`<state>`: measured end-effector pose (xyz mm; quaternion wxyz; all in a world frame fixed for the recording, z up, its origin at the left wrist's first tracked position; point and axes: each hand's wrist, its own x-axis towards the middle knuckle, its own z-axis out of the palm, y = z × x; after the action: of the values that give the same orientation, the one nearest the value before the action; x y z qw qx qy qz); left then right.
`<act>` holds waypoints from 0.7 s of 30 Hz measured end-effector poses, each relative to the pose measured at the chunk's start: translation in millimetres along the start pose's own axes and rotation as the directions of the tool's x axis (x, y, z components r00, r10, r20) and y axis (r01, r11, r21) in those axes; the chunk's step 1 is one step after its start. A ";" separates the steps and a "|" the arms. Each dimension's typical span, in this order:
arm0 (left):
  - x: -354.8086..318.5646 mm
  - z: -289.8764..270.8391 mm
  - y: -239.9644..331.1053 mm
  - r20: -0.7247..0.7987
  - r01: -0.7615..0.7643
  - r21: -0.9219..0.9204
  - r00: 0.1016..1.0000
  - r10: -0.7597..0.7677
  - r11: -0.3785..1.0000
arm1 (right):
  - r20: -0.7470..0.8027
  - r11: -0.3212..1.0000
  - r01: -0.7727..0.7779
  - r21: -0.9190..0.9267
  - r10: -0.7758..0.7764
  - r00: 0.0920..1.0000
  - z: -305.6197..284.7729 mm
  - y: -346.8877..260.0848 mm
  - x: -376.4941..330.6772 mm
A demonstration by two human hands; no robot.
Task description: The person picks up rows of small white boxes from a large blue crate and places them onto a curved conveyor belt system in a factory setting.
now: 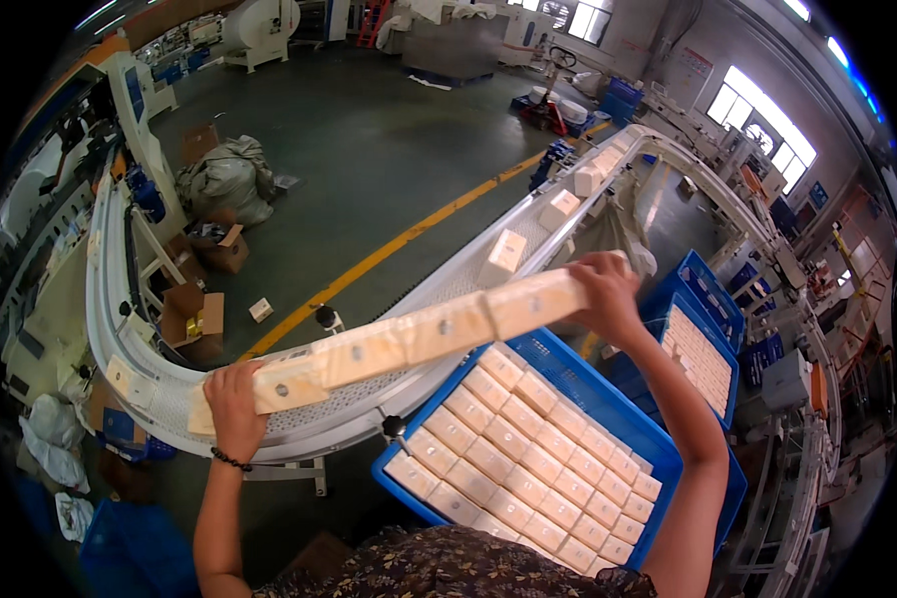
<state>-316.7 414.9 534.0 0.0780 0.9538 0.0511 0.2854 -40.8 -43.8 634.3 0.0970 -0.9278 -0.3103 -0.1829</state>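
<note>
The blue crate [608, 399] at lower centre is partly cut off by the person's body. Left hand [234, 404] and right hand [603, 294] press together the ends of a row of pale packs [409, 339], clamping it.

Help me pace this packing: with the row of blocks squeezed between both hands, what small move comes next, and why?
Probably lower the row, kept squeezed by the left hand and right hand, toward the blue crate. The row hangs above the conveyor; the crate's far corner looks bare.
</note>
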 end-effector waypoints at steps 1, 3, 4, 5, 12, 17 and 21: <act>-7.4 -12.4 -13.9 0.023 0.009 0.066 1.000 -0.010 0.998 | 0.036 0.999 0.035 0.037 -0.036 0.999 25.4 -12.8 19.0; -22.8 -25.7 -34.6 0.219 0.051 0.129 0.973 -0.079 0.990 | 0.146 0.996 0.083 0.045 -0.088 0.985 69.5 -38.4 49.5; -33.3 -28.3 -42.5 0.319 0.035 0.170 0.944 -0.089 0.985 | 0.187 0.991 0.126 0.050 -0.133 0.973 88.1 -50.7 59.1; -42.5 -30.9 -50.9 0.417 0.014 0.208 0.903 -0.102 0.978 | 0.228 0.984 0.168 0.059 -0.177 0.957 101.2 -62.2 65.9; -32.1 -5.8 -120.6 0.601 -0.042 0.186 0.795 -0.080 0.982 | 0.342 0.989 0.081 0.124 -0.119 0.932 109.1 -82.2 62.3; -18.9 -26.0 -112.4 0.746 -0.020 0.098 0.663 -0.061 0.995 | 0.246 0.992 0.041 0.120 -0.070 0.967 93.9 -50.7 27.0; 12.9 -13.0 -16.3 0.513 -0.034 -0.245 0.844 0.159 0.969 | 0.212 0.985 -0.019 0.172 -0.018 0.977 86.9 -29.1 -5.1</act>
<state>-314.0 434.2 548.7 0.1825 0.9815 -0.0536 0.0197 -38.1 1.9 554.7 0.1432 -0.9302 -0.3335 -0.0549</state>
